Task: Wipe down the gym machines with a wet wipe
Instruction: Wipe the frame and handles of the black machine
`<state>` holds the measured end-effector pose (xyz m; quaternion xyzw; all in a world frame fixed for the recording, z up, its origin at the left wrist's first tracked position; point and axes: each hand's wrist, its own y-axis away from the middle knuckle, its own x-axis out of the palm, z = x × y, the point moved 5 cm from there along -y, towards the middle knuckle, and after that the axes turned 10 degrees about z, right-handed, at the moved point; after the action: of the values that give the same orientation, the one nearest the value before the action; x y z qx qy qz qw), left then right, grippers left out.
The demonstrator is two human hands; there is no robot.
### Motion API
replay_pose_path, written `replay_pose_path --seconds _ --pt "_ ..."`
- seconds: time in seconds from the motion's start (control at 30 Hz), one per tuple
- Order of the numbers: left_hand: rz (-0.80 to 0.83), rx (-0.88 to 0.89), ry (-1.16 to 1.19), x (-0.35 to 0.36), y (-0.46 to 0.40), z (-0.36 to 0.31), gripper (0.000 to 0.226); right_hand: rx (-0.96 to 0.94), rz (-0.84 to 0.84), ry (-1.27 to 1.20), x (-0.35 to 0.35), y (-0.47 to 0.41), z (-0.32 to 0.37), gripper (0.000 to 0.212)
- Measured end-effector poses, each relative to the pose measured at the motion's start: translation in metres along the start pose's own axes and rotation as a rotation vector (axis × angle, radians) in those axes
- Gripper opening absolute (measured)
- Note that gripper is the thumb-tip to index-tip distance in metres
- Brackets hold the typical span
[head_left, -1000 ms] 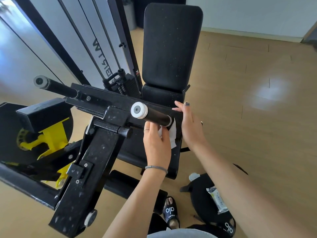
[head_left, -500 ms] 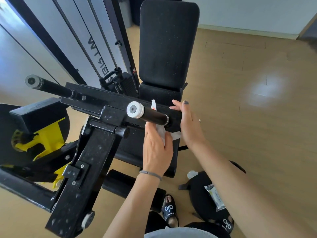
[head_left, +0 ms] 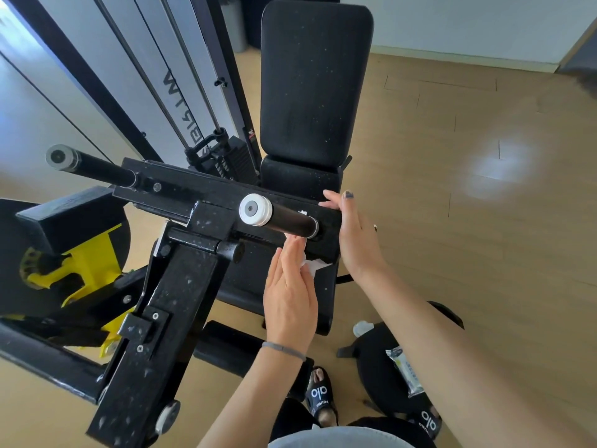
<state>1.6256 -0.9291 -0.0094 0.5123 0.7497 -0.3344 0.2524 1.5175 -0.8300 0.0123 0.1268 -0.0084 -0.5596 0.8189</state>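
Head view: left hand (head_left: 290, 292), grip flat, presses the wet wipe (head_left: 315, 266) beneath the handle (head_left: 287, 220), right hand (head_left: 355, 236) rests spread on the frame (head_left: 200, 189); unpinched, the wipe could slip and drop.

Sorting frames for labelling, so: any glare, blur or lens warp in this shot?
Head view: a bright glare patch washes out the tan wooden floor on the right. Head view: wide-angle warp tilts the machine's black upright post. Head view: the right forearm near the lens looks soft, the black handle with white end cap sharp.
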Motion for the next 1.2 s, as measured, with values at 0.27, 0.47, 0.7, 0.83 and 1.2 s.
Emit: replay_pose_path --seconds 0.27,0.47,0.7,0.83,1.2 --pt "0.052 0.141 -0.153 0.019 0.013 -0.032 0.065 -0.016 0.009 -0.036 -0.001 -0.001 0.002 0.057" --pt "0.111 0.236 -0.338 0.021 -0.022 -0.058 0.069 0.082 0.156 -0.193 -0.017 -0.007 0.0 0.069" --pt "0.115 0.101 -0.451 0.004 0.013 -0.041 0.097 0.023 0.178 -0.127 -0.025 0.009 -0.003 0.072" --pt "0.137 0.121 -0.524 0.01 0.005 -0.054 0.09 0.028 0.201 -0.177 -0.031 0.014 -0.006 0.07" --pt "0.626 0.527 -1.557 0.051 -0.015 -0.055 0.068 0.122 0.192 -0.245 -0.068 0.023 -0.024 0.058"
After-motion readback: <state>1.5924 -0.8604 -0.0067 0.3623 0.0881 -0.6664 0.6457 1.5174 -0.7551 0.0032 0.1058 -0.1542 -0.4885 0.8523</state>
